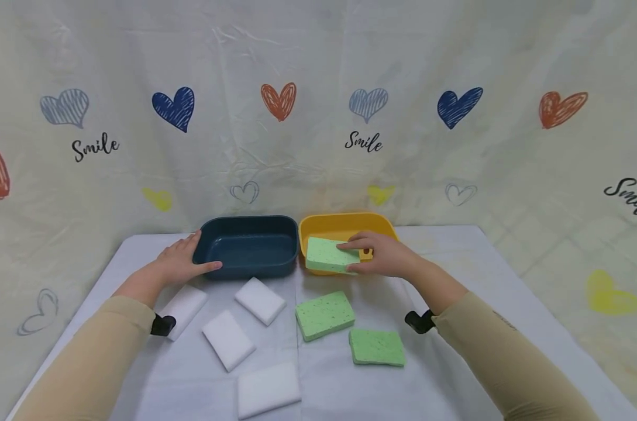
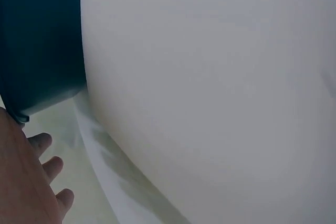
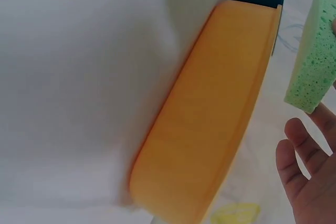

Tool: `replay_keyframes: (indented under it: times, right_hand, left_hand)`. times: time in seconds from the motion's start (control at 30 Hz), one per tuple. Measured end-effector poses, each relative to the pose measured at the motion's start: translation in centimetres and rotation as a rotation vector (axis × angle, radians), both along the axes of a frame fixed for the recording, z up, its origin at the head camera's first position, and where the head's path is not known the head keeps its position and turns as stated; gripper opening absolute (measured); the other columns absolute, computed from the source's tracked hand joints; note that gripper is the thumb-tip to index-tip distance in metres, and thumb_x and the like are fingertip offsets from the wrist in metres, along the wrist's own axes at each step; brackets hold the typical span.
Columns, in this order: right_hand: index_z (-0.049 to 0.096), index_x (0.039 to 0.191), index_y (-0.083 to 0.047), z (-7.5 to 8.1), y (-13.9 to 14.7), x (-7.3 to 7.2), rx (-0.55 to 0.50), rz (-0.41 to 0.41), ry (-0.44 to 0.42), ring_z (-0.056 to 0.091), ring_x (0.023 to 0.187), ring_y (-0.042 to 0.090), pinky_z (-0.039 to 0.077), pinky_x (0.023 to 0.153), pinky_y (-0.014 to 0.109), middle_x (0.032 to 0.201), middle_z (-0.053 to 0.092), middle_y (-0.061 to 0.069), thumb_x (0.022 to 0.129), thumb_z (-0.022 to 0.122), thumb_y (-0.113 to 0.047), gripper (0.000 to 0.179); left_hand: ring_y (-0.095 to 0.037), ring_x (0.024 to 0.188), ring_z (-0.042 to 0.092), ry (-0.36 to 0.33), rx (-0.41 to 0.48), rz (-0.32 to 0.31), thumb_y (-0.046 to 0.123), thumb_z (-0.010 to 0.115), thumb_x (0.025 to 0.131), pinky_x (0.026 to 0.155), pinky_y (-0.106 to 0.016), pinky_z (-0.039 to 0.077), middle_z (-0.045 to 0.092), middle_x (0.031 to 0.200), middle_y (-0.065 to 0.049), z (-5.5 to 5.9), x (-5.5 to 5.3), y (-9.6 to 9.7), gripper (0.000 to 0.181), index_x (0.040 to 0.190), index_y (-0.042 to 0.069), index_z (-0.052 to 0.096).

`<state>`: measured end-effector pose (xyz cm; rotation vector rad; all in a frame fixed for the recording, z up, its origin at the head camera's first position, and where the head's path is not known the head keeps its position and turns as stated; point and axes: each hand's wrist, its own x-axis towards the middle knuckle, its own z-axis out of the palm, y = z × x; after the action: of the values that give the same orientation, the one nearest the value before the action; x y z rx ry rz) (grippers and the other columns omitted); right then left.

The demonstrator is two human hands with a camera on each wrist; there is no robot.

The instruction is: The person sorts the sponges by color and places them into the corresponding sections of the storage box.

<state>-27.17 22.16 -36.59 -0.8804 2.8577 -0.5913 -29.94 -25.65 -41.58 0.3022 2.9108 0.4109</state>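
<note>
A light green sponge point(image 1: 329, 255) is pinched in my right hand point(image 1: 384, 255), over the front part of a yellow tray point(image 1: 350, 221). In the right wrist view the sponge point(image 3: 313, 56) is tilted up, above the tray's rim, and the other fingers point(image 3: 294, 158) are free of it. My left hand point(image 1: 178, 261) lies at the left end of a dark blue tray point(image 1: 250, 271), fingers spread, the thumb by its front rim. The left wrist view shows several fingertips point(image 2: 52, 167) reaching beyond the blue tray's side point(image 2: 42, 51).
Two more green sponges, one nearer point(image 1: 377, 347) and one farther point(image 1: 325, 316), lie before the yellow tray. Several white sponges, among them one point(image 1: 269, 389) near the front and one point(image 1: 260, 300) by the blue tray, lie on the left half of the white-covered table point(image 1: 444, 374). A patterned curtain point(image 1: 318, 158) hangs behind.
</note>
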Motion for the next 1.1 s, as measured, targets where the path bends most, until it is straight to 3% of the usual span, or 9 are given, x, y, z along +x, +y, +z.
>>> replay_keyframes:
  times: [0.33,0.63,0.87,0.97,1.1]
  right_hand:
    - [0.061,0.135,-0.039,0.6,-3.7,-1.9,0.025,-0.055,-0.061,0.054,0.12,0.026,0.047,0.098,0.043,0.139,0.056,0.001,0.083,0.073,-0.059,0.057]
    - [0.058,0.138,-0.04,1.5,-7.6,-3.9,0.071,-0.017,-0.115,0.057,0.116,0.028,0.048,0.098,0.042,0.146,0.049,-0.001,0.084,0.071,-0.059,0.058]
    - [0.058,0.138,-0.041,1.9,-11.2,-6.0,0.083,0.036,-0.07,0.05,0.125,0.023,0.042,0.105,0.041,0.145,0.05,-0.001,0.085,0.07,-0.059,0.057]
    - [0.057,0.138,-0.042,1.8,-12.9,-6.6,0.136,0.059,-0.044,0.047,0.132,0.023,0.038,0.11,0.043,0.147,0.05,0.0,0.086,0.068,-0.061,0.057]
    - [0.056,0.139,-0.041,1.3,-14.9,-7.3,0.198,0.072,-0.034,0.049,0.128,0.022,0.04,0.108,0.043,0.143,0.052,0.001,0.087,0.068,-0.06,0.057]
  left_hand:
    - [-0.055,0.143,0.014,-0.009,-0.004,0.005,0.08,0.05,0.083,0.113,-0.069,0.012,0.012,0.159,-0.033,-0.2,0.0,0.0,0.122,0.155,-0.007,0.004]
    - [-0.053,0.145,0.008,-0.039,-0.013,0.01,0.086,0.046,0.079,0.114,-0.068,0.008,0.007,0.161,-0.03,-0.2,-0.4,-0.1,0.127,0.157,-0.003,0.001]
    - [-0.053,0.144,0.01,-0.018,-0.016,0.021,0.084,0.048,0.081,0.114,-0.068,0.009,0.01,0.16,-0.031,-0.4,-0.5,-0.4,0.124,0.157,-0.004,0.003]
    - [-0.053,0.144,0.011,-0.018,-0.016,0.026,0.083,0.049,0.081,0.114,-0.068,0.009,0.01,0.16,-0.03,-0.5,-0.5,-0.3,0.124,0.156,-0.004,0.004]
    - [-0.052,0.145,0.011,-0.01,-0.011,0.017,0.084,0.048,0.081,0.114,-0.067,0.009,0.01,0.161,-0.028,-0.6,-0.6,-0.2,0.124,0.157,-0.004,0.004]
